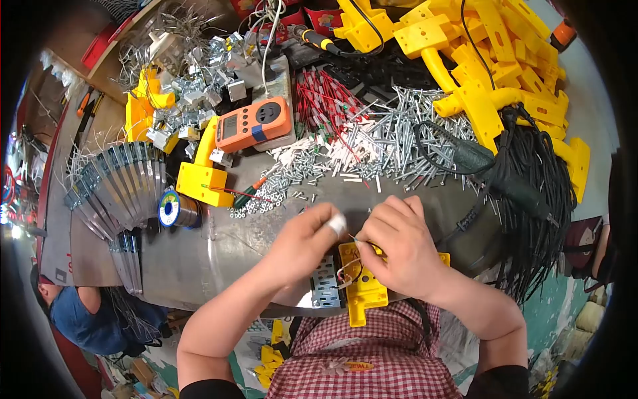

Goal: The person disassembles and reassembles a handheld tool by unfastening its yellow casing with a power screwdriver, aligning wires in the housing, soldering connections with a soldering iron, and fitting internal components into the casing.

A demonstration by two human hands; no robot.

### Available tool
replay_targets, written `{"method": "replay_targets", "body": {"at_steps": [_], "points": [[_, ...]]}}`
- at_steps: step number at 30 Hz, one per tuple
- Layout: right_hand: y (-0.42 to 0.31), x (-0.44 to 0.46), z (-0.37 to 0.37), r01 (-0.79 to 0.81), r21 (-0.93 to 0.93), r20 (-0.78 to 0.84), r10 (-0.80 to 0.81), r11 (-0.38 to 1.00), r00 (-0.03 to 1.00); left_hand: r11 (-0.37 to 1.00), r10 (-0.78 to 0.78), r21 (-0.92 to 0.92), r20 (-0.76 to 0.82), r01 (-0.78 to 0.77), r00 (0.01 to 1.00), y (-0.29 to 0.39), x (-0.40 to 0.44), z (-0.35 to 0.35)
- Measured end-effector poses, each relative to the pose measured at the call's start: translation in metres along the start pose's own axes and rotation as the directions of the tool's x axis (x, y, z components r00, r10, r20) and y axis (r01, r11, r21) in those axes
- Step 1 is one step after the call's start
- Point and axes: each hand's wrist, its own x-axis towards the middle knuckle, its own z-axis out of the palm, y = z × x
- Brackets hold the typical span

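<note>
Currently, a yellow casing [365, 294] lies at the bench's [176, 263] near edge, beneath the hands.
Its visible block runs front to back, narrow end pointing at the apron [365, 346]; the plate [325, 286] beside it lies roughly parallel. The right hand [403, 243] pinches a wire [353, 238]; the left hand [307, 241] is curled, its grip impossible to tell.

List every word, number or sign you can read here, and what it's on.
"TWI", perhaps with more letters: yellow patch on the red-and-white checked fabric apron; its end is blurred.
Too small or blurred to read:
Screen and button markings, orange plastic meter.
Blue-and-white label, round wire spool.
Any raised marks, yellow plastic housing under the right hand.
Red marks, table's left end.
</note>
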Motion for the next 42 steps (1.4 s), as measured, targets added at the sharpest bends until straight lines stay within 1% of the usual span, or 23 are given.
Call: {"method": "replay_targets", "body": {"at_steps": [1, 2, 4, 5, 7, 8, 11, 14, 16, 18, 19, 20, 22, 26, 27, 29, 30, 32, 33, 38, 40, 41, 42], "points": [[0.003, -0.001, 0.001, -0.014, 0.001, 0.002, 0.014, 1.000, 1.000, 0.996, 0.056, 0.071, -0.056, -0.052, 0.997, -0.005, 0.013, -0.002], [0.003, -0.001, 0.001, -0.016, 0.001, 0.002, 0.016, 1.000, 1.000, 0.963, 0.190, 0.217, -0.140, -0.157, 0.972, -0.006, 0.029, -0.004], [0.002, -0.002, 0.002, -0.024, 0.019, 0.030, 0.023, 1.000, 0.999, 0.841, 0.429, 0.455, -0.228, -0.294, 0.874, -0.002, 0.059, -0.005], [0.003, -0.002, 0.002, -0.029, 0.015, 0.026, 0.029, 0.999, 0.999, 0.839, 0.431, 0.454, -0.221, -0.299, 0.875, -0.001, 0.077, -0.007], [0.002, -0.004, 0.003, -0.011, 0.073, 0.024, 0.009, 0.997, 1.000, 0.555, 0.659, 0.727, -0.088, -0.404, 0.747, -0.002, 0.103, -0.007], [0.003, -0.005, 0.003, -0.019, 0.070, 0.019, 0.018, 0.997, 1.000, 0.552, 0.660, 0.725, -0.079, -0.411, 0.748, -0.004, 0.107, -0.006], [0.002, -0.006, 0.001, -0.014, 0.109, 0.018, 0.012, 0.994, 1.000, 0.399, 0.709, 0.805, 0.032, -0.439, 0.704, -0.010, 0.113, -0.008], [0.003, -0.007, 0.003, -0.022, 0.121, 0.016, 0.020, 0.992, 1.000, 0.440, 0.695, 0.764, 0.043, -0.472, 0.718, -0.008, 0.113, -0.011], [0.004, -0.008, 0.003, -0.046, 0.141, 0.017, 0.044, 0.989, 0.999, 0.403, 0.721, 0.774, 0.061, -0.488, 0.691, -0.007, 0.108, -0.013], [0.005, -0.008, 0.003, -0.070, 0.160, 0.015, 0.068, 0.985, 0.998, 0.572, 0.631, 0.712, -0.064, -0.407, 0.774, -0.004, 0.097, -0.015], [0.005, -0.008, 0.003, -0.079, 0.170, 0.021, 0.077, 0.982, 0.997, 0.570, 0.689, 0.680, -0.090, -0.461, 0.720, -0.008, 0.096, -0.018], [0.005, -0.009, 0.004, -0.089, 0.181, 0.028, 0.085, 0.979, 0.996, 0.570, 0.686, 0.679, -0.084, -0.462, 0.722, -0.013, 0.094, -0.022], [0.006, -0.008, 0.004, -0.097, 0.197, 0.036, 0.092, 0.976, 0.995, 0.774, 0.526, 0.538, -0.255, -0.332, 0.811, -0.021, 0.088, -0.028], [0.006, -0.009, 0.005, -0.115, 0.205, 0.055, 0.106, 0.972, 0.993, 0.831, 0.449, 0.481, -0.287, -0.278, 0.846, -0.018, 0.077, -0.023], [0.005, -0.009, 0.006, -0.113, 0.203, 0.056, 0.104, 0.973, 0.993, 0.832, 0.450, 0.480, -0.290, -0.278, 0.845, -0.016, 0.077, -0.021], [0.004, -0.008, 0.006, -0.111, 0.190, 0.057, 0.102, 0.976, 0.993, 0.506, 0.621, 0.815, -0.119, -0.281, 0.775, -0.009, 0.084, -0.016], [0.003, -0.008, 0.006, -0.107, 0.187, 0.059, 0.098, 0.976, 0.993, 0.508, 0.623, 0.815, -0.123, -0.280, 0.772, -0.009, 0.088, -0.014], [0.002, -0.008, 0.003, -0.122, 0.186, 0.065, 0.112, 0.975, 0.992, 0.399, 0.675, 0.847, -0.013, -0.351, 0.737, -0.011, 0.098, -0.012], [0.003, -0.008, 0.002, -0.123, 0.181, 0.063, 0.113, 0.976, 0.992, 0.451, 0.668, 0.812, -0.032, -0.370, 0.744, -0.010, 0.099, -0.010], [0.006, -0.011, 0.003, -0.152, 0.217, 0.085, 0.136, 0.964, 0.987, 0.529, 0.685, 0.757, -0.115, -0.383, 0.720, -0.019, 0.093, -0.015], [0.007, -0.011, 0.002, -0.176, 0.212, 0.087, 0.161, 0.961, 0.983, 0.648, 0.612, 0.675, -0.185, -0.354, 0.769, -0.006, 0.069, -0.013], [0.007, -0.011, 0.002, -0.191, 0.201, 0.086, 0.177, 0.961, 0.981, 0.714, 0.524, 0.623, -0.171, -0.320, 0.835, 0.001, 0.055, -0.012], [0.007, -0.011, 0.002, -0.195, 0.208, 0.090, 0.179, 0.959, 0.980, 0.716, 0.516, 0.623, -0.171, -0.314, 0.839, -0.004, 0.046, -0.013]]}}
